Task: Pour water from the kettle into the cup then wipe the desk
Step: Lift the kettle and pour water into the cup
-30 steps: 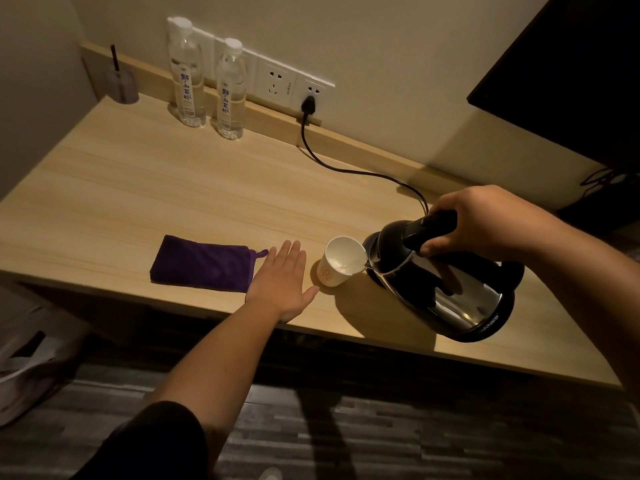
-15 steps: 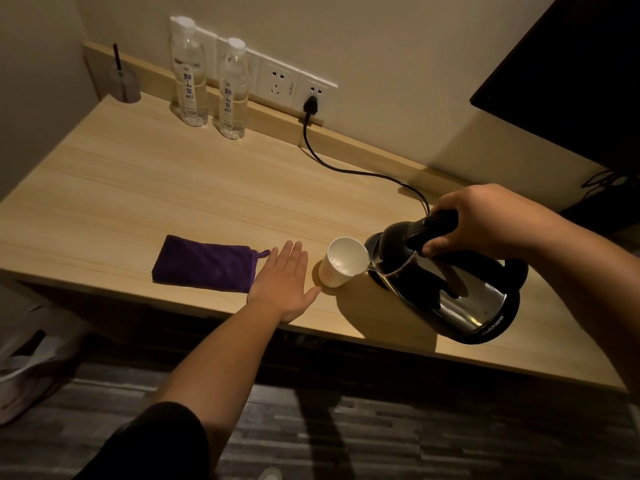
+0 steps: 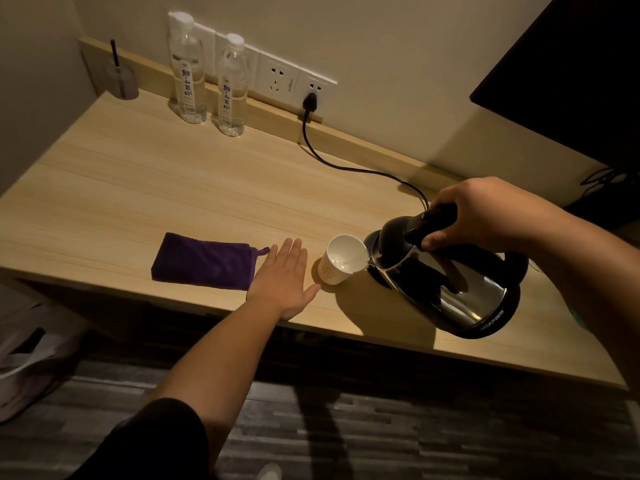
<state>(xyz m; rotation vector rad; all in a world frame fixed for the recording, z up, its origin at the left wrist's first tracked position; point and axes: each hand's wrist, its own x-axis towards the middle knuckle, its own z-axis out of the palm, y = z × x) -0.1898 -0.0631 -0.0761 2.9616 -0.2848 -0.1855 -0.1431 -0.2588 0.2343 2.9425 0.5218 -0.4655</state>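
On the bench (image 3: 145, 188): kettle (image 3: 446, 282) tilted, my right hand (image 3: 485, 213) wrapped tight round its black handle, spout over the cup (image 3: 341, 259), thin stream going in. Kettle's heavy and steel-slick, so handle only. Purple cloth (image 3: 204, 260) lies soft and flat, just beside my left hand (image 3: 282, 277), which rests flat, fingers spread, gripping nothing. Cup's light, tippy.

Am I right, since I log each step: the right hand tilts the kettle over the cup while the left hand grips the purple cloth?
Not quite. In the head view the left hand lies flat and open on the desk beside the purple cloth, not gripping it. The rest holds.
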